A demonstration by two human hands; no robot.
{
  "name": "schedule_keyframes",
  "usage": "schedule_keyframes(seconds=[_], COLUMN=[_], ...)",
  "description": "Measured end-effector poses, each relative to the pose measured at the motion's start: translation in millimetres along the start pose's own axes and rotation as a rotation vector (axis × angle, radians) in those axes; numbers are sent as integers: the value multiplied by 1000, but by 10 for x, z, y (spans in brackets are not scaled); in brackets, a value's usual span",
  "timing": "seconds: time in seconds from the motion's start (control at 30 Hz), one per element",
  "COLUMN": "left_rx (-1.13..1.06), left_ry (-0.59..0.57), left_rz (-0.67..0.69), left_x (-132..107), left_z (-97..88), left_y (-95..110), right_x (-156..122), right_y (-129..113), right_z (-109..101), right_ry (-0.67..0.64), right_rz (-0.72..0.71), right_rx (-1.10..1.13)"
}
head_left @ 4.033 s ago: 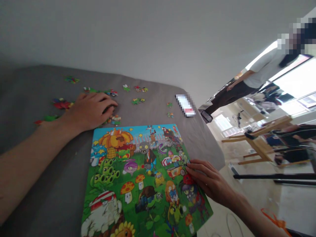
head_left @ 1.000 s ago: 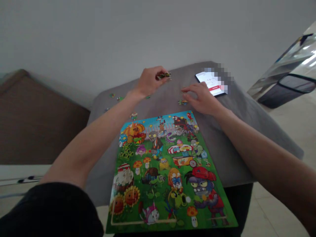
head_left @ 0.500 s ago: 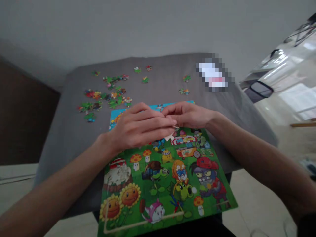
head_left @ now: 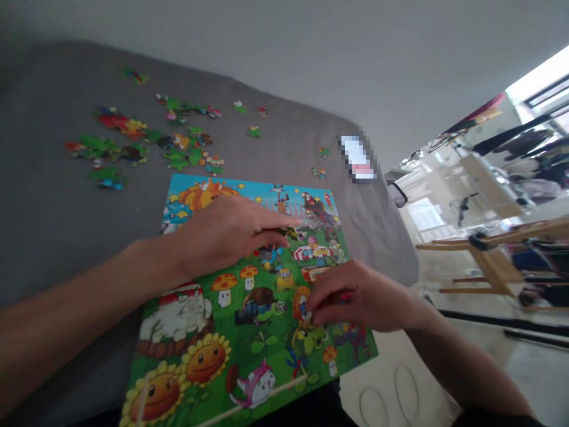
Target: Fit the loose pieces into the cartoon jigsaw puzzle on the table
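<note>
A colourful cartoon puzzle board (head_left: 249, 279) lies on the grey-covered table, with plants, mushrooms and sunflowers printed on it. My left hand (head_left: 226, 231) reaches over its upper half, thumb and fingers closed on a small puzzle piece (head_left: 292, 231). The piece is mostly covered by the fingers. Over the lower right of the board is my right hand (head_left: 355, 299), its thumb and fingertips pinched together. Something small and pale may be between those fingertips, but blur hides what it is.
Several loose puzzle pieces (head_left: 182, 155) are heaped on the grey table cover (head_left: 284, 148) at the far left. A few single pieces (head_left: 254, 131) lie further right. A blurred-out phone (head_left: 357, 157) rests near the back right edge. A wooden chair (head_left: 493, 267) stands beyond the table.
My hands have come apart: the right has moved down toward the lower right of the board, while the left stays over the upper part with a piece. The view has turned to the right.
</note>
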State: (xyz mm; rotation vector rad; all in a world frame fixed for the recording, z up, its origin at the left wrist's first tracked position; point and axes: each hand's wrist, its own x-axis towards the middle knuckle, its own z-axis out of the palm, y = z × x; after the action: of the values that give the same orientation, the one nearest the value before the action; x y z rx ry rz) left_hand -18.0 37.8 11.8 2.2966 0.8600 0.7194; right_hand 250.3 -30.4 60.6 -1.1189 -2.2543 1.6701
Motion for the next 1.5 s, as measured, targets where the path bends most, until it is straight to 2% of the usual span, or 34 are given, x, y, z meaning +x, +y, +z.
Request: schedule_keyframes(seconds=[0.13, 0.3, 0.4, 0.53, 0.63, 0.73, 0.83, 0.93, 1.07, 1.27, 1.5], left_rx=[10, -4, -26, 13, 5, 13, 3, -28, -9, 5, -6], left_ry=[-72, -151, -143, -106, -113, -205, -279, -299, -297, -285, -266], left_rz=[-44, -44, -39, -23, -32, -26, 3, 36, 63, 92, 81], left_x=[4, -45, -63, -64, -58, -59, -68, -80, -101, -128, -131], left_z=[130, 211, 215, 215, 208, 189, 177, 180, 207, 248, 255], left_y=[37, 164, 200, 215, 240, 281, 320, 342, 344, 321, 337], right_x=[-179, -249, -284, -346, -399, -455, -520, -595, -695, -824, -845], right_y=[-74, -51, -34, 0, 55, 99, 113, 134, 216, 340, 333], right_z=[273, 325, 352, 431, 516, 609, 695, 776, 873, 967, 1006], right_ry=[11, 111, 188, 195, 226, 274, 309, 337, 319, 222, 258], right_rz=[5, 35, 68, 86, 35, -60, -135, -201, -227, -207, -173], right_rx=[-111, -258, -320, -341, -352, -420, -600, -817, -980, -1055, -1073])
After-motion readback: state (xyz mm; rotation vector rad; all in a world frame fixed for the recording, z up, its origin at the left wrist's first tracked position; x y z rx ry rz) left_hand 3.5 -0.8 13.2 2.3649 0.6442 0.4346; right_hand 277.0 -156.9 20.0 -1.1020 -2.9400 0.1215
